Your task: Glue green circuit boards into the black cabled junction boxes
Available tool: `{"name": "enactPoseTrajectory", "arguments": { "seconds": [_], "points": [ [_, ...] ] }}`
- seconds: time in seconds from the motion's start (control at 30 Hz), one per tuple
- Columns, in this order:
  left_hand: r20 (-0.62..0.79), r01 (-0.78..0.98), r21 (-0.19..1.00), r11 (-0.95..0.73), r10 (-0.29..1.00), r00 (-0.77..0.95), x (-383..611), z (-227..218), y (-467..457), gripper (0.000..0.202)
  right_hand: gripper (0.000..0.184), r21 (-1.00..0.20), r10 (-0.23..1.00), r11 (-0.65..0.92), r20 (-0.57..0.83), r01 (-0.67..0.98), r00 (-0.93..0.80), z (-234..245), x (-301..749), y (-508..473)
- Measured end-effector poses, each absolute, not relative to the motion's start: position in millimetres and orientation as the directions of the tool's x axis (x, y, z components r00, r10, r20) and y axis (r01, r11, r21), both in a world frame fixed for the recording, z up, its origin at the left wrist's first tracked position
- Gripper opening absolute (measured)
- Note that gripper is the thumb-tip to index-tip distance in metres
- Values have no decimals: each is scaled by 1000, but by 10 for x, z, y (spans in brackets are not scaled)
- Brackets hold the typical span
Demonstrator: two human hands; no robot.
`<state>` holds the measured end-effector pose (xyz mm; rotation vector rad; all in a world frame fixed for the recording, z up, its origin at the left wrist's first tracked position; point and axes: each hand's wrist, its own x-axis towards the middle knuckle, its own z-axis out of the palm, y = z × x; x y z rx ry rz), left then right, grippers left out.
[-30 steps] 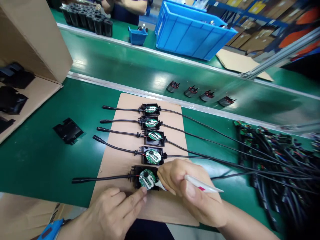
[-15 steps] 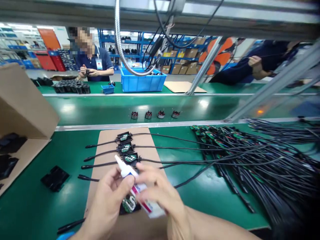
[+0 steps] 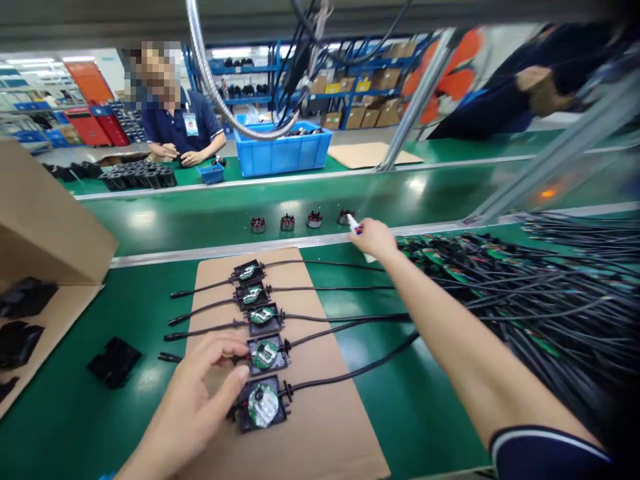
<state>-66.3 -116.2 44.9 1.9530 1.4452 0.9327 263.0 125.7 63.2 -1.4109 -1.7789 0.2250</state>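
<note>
1. At the far left a cardboard box (image 3: 45,227) stands open on the green bench (image 3: 410,413), with black covers (image 3: 23,297) in it; one more black cover (image 3: 114,362) lies loose on the bench beside the cardboard sheet (image 3: 325,427); these should be left where they lie.

2. The left hand (image 3: 195,400) rests with its fingers loosely spread and nothing gripped; its fingertips touch the nearest black case (image 3: 263,403) at the left edge; the case is best steadied by a light press there, so that the round circuit board (image 3: 263,405) inside, with its white strip of glue, is not smeared.

3. Five such cases lie in a row up the sheet, each with a cable (image 3: 345,377) running off to the right; the cables should be kept flat and uncrossed, so that no case is dragged out of line.

4. On the belt beyond, four small motor parts (image 3: 300,221) stand in a line; they are close to the outstretched hand and should not be knocked.

5. The right hand (image 3: 376,239) is stretched far forward and is closed around a white glue tube (image 3: 356,227), its nozzle pointing up and left; the tube seems best set down near the belt rail, clear of the cable heap (image 3: 525,293) at the right, with the nozzle kept off every surface.
</note>
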Motion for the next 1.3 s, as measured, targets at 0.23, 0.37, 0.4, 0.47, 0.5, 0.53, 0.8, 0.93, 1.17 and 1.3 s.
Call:
{"name": "enactPoseTrajectory", "arguments": {
  "seconds": [0.23,0.37,0.4,0.47,0.5,0.53,0.8,0.93,1.17,1.3],
  "points": [
    [51,806,541,-240,966,253,-827,126,-1563,21,11,-523,782,590,561,615,-273,365,2489,563],
    [110,836,474,-278,960,256,-821,-50,-1577,12,11,-519,573,766,284,379,-769,94,2033,-425],
    [149,828,473,-301,954,262,-828,-64,-1581,9,12,-536,578,751,248,386,-778,10,1946,-605],
    [221,800,490,-345,937,269,-840,-51,-1595,8,13,-552,623,722,257,417,-739,-127,1842,-832],
    [245,784,507,-359,932,268,-842,-30,-1605,9,14,-543,631,730,303,415,-714,-166,1827,-887],
    [261,770,524,-364,929,262,-840,-4,-1617,10,17,-521,620,753,357,402,-698,-179,1831,-917],
    [302,763,526,-375,921,245,-771,87,-1691,12,40,-308,509,853,313,422,-802,141,1982,-1049],
    [285,766,513,-388,918,274,-750,59,-1692,15,52,-340,497,842,186,419,-848,251,1958,-1120],
    [283,793,465,-394,915,289,-652,6,-1584,17,36,-403,517,766,-77,501,-853,357,1747,-1077],
    [267,792,466,-395,916,300,-659,-17,-1549,15,23,-417,517,731,-178,540,-837,348,1608,-1044]
  ]
}}
